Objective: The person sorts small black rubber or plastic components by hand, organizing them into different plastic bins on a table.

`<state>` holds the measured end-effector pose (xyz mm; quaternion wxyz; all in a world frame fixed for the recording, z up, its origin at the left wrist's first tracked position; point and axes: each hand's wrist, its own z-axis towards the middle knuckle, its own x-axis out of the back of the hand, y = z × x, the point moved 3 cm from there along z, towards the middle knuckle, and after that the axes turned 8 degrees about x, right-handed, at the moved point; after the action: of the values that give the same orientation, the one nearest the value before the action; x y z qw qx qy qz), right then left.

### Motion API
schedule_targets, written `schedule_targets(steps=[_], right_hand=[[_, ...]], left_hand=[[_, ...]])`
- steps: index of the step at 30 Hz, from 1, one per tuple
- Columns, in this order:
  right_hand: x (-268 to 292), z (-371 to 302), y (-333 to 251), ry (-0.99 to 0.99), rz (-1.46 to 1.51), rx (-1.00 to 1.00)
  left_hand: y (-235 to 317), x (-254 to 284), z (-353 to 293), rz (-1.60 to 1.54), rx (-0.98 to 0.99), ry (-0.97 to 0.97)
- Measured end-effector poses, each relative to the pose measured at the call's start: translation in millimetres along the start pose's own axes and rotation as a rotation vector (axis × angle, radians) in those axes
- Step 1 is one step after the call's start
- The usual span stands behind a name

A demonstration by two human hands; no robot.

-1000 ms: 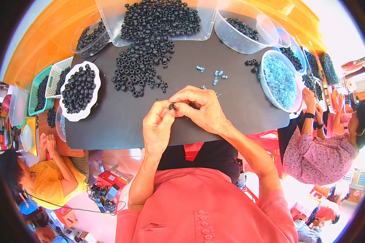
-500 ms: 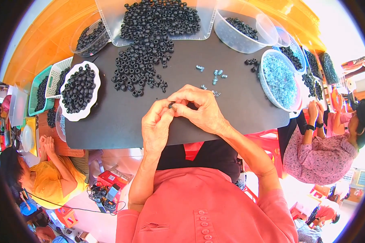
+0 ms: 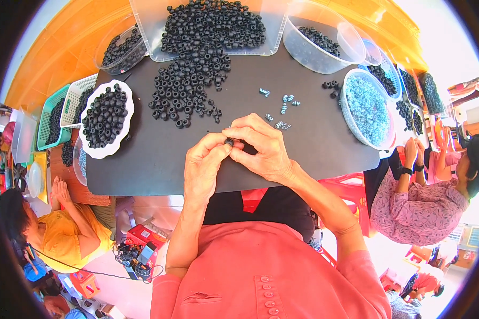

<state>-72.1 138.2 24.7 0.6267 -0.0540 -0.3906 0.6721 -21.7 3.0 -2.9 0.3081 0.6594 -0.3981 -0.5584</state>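
Note:
Above the near part of the dark tabletop, my left hand (image 3: pixel 201 166) pinches a small black round piece (image 3: pixel 229 142) between thumb and forefinger; its hole shows. My right hand (image 3: pixel 264 151) meets it from the right, thumb and fingers bent inward at the piece. Whether the right fingertips hold something small of their own is hidden. Just beyond them lie several small blue coil springs (image 3: pixel 287 99), loose on the table. To their left spreads a heap of black hollow pieces (image 3: pixel 178 95) like the one in hand.
A clear bin (image 3: pixel 146 40) tipped on its side spills the heap. At left stands a white scalloped dish (image 3: pixel 128 106) of black pieces; at right, a bowl (image 3: pixel 349 121) of blue springs. A clear tub (image 3: pixel 316 59) sits behind. Co-workers (image 3: pixel 72 228) sit at both sides.
Both hands remain together around the black piece. It has turned slightly so its hole shows more, and the right fingers have lifted and shifted a little. The view has shifted slightly.

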Motion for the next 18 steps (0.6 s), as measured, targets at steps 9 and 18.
schedule_targets(steps=[9,18], right_hand=[[-4.5,1.4,-2.3,0.021,-0.092,0.115],[1.9,-0.3,-4.6,0.031,-0.110,0.105]], left_hand=[[-6.3,5.8,1.8,-0.010,-0.013,0.028],[-6.3,4.8,-3.1,0.030,-0.057,0.089]])
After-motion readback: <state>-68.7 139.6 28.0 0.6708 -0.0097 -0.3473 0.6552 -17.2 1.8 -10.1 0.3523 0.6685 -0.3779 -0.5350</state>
